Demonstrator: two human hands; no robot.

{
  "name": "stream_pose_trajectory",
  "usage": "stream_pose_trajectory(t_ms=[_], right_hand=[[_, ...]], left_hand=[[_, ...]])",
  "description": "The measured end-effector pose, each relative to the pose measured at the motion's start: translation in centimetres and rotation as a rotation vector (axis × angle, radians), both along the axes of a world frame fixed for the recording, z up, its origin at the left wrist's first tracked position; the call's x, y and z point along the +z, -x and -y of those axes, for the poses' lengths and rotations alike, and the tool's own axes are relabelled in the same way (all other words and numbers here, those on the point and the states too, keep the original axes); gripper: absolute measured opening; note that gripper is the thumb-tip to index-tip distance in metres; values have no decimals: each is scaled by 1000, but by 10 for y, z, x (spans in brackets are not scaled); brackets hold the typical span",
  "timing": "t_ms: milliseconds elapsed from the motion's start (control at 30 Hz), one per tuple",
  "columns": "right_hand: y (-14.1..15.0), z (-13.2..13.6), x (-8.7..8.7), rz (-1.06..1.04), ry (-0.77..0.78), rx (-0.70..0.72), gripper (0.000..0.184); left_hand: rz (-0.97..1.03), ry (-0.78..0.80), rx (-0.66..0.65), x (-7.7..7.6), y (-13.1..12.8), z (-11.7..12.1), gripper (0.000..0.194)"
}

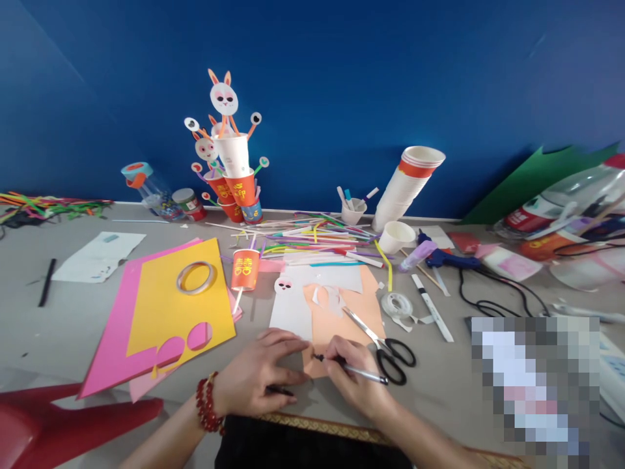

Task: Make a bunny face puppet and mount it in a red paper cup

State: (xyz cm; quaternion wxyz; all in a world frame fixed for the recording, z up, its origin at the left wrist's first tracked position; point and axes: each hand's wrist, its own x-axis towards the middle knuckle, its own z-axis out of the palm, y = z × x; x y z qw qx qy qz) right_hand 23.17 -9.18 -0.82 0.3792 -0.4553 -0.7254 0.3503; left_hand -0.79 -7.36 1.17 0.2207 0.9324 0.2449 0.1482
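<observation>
My right hand (349, 374) is closed round a black-and-silver pen (366, 374), its dark tip at the lower edge of a peach paper sheet (349, 326). My left hand (266, 371) lies with fingers stretched out, fingertips at the near left edge of that paper. A small black object, perhaps a pen cap (280, 390), shows beneath the left hand; whether the hand grips it is unclear. Scissors with black handles (388, 355) lie just right of the right hand, blades resting on the peach sheet. White paper (291, 317) with a small bunny face (284, 284) lies beyond the left fingers.
Pink and yellow sheets (161, 306) with a tape roll (208, 291) lie left. Decorated cups with bunny faces (232, 156) stand at the back. Pipe cleaners (312, 234), clear tape (396, 305), a marker (432, 307), stacked cups (407, 185) and a corded glue gun (449, 258) lie beyond and right.
</observation>
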Motion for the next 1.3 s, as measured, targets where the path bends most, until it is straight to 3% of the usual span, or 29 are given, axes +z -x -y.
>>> stream_pose_trajectory(t_ms=[1300], right_hand=[[1, 0, -1, 29, -51, 12, 14]], left_hand=[[-19, 5, -8, -2, 1, -1, 35]])
